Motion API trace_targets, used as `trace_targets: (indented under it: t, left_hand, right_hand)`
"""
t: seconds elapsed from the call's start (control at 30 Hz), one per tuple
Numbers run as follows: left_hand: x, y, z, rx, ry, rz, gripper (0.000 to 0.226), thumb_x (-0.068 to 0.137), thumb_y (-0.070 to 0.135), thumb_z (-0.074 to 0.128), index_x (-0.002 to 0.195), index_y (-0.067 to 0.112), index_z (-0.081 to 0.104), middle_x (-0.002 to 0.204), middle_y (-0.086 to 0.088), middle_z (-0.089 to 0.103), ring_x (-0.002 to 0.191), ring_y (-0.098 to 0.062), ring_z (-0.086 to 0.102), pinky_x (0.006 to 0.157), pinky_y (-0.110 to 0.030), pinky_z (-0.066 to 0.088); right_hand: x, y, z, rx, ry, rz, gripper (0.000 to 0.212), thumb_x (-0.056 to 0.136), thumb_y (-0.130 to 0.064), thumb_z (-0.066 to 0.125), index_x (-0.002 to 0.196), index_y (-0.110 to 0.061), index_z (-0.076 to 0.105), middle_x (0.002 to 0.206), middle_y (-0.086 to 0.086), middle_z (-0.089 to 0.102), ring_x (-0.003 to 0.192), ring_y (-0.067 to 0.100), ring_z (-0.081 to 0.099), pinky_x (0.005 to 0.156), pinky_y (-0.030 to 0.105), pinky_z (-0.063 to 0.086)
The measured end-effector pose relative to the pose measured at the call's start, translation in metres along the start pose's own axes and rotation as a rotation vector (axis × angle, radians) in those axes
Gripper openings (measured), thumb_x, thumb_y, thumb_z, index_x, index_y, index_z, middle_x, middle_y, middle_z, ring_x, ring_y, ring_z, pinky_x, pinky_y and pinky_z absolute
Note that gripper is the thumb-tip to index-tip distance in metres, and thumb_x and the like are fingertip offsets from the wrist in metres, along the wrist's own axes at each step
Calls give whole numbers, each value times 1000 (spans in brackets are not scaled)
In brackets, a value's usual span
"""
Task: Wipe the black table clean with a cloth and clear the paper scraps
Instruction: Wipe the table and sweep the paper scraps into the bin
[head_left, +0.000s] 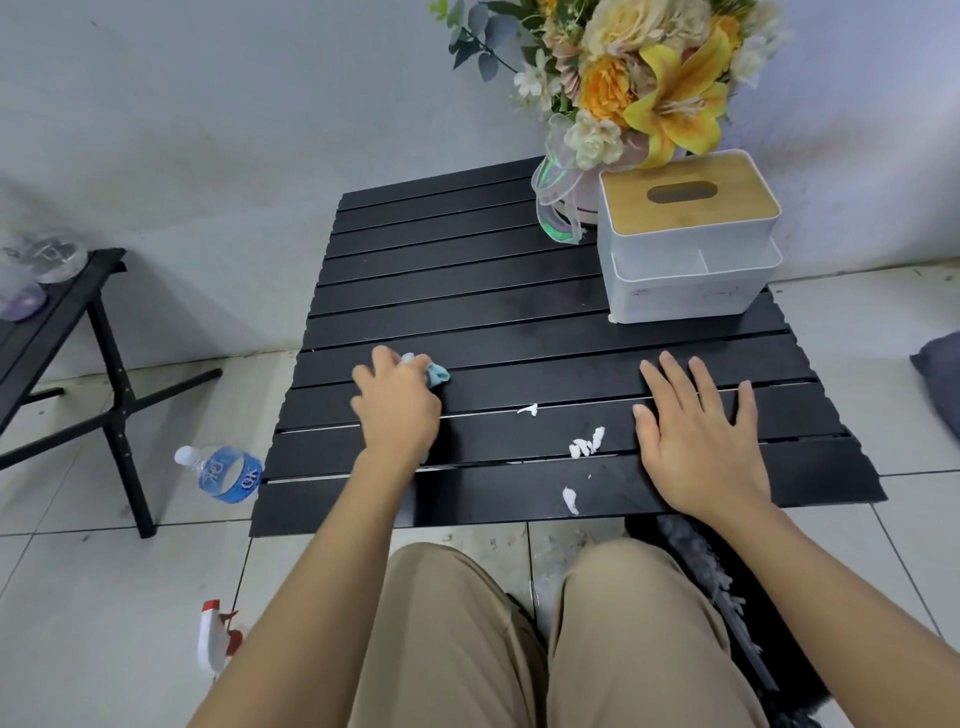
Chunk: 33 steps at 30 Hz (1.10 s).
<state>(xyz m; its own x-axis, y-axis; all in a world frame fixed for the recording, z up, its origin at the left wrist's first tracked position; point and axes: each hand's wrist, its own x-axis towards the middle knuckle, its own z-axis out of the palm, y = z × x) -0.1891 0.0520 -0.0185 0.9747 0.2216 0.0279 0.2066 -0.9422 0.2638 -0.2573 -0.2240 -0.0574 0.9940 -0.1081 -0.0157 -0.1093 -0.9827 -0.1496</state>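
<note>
Head view: your left hand (397, 410) is curled round a small pale-blue cloth (436, 373). The cloth is soft and crumpled, and you press it to the worktop (467, 270) at about 8 o'clock. Bunching it into a wad probably gives you more pressure for the wipe. Your right hand (698, 447) lies flat at 4 o'clock with its fingers straight and spread, grasping nothing. It seems to be steadying the top while the other hand rubs.

The worktop is made of long, matte black slats with thin gaps between them, and a scrap could lodge in a gap. The scraps (587, 444) are torn, ragged white bits. They lie between your hands near 6 o'clock, apart from the cloth, and are not yet cleared. One sits close to the near edge.

A smooth white box (685, 249) with a pale wooden lid stands at 2 o'clock. Flowers (649, 78) stand just behind it, out of the wiping path. On the tiled floor (78, 597) at 8 o'clock lie a clear plastic bottle (223, 473) and a sprayer (218, 642).
</note>
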Motion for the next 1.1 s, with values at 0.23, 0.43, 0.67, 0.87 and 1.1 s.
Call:
trace_targets:
  t: [0.23, 0.43, 0.67, 0.87, 1.1]
  left_hand:
    - [20, -34, -21, 205, -11, 36, 29, 95, 22, 42, 111, 19, 65, 116, -14, 43, 106, -38, 42, 83, -47, 45]
    - [48, -71, -34, 97, -57, -67, 29, 87, 33, 52, 106, 22, 70, 112, -14, 51, 110, -32, 49, 89, -41, 48]
    - [-3, -4, 10, -128, 208, -309, 27, 92, 18, 50, 116, 8, 60, 125, -20, 42, 103, -41, 46, 87, -44, 41]
    - [-34, 83, 37, -306, -6, 373, 27, 93, 17, 53, 117, 15, 65, 113, -9, 48, 99, -27, 50, 91, -33, 40]
    - [35, -10, 12, -370, 149, -76, 31, 94, 29, 51, 122, 20, 62, 125, -11, 46, 116, -32, 40, 103, -41, 33]
  right_hand:
    - [0, 1, -1, 22, 22, -7, 63, 96, -48, 5, 153, -27, 21, 161, -5, 19, 149, 20, 11, 117, 56, 8]
    - [-2, 1, -2, 63, 34, -23, 57, 99, -45, 14, 150, -24, 30, 159, -3, 26, 149, 22, 16, 116, 56, 8]
    - [-6, 10, -6, 321, 131, -40, 31, 97, -27, 53, 126, -19, 61, 143, 0, 51, 142, 22, 33, 118, 53, 9]
    - [-8, 6, -5, 255, 142, -52, 32, 99, -31, 46, 127, -21, 58, 143, -2, 50, 142, 21, 33, 118, 54, 14]
    - [-8, 7, -3, 251, 136, -55, 35, 99, -34, 41, 128, -23, 56, 143, -4, 49, 141, 20, 33, 118, 54, 16]
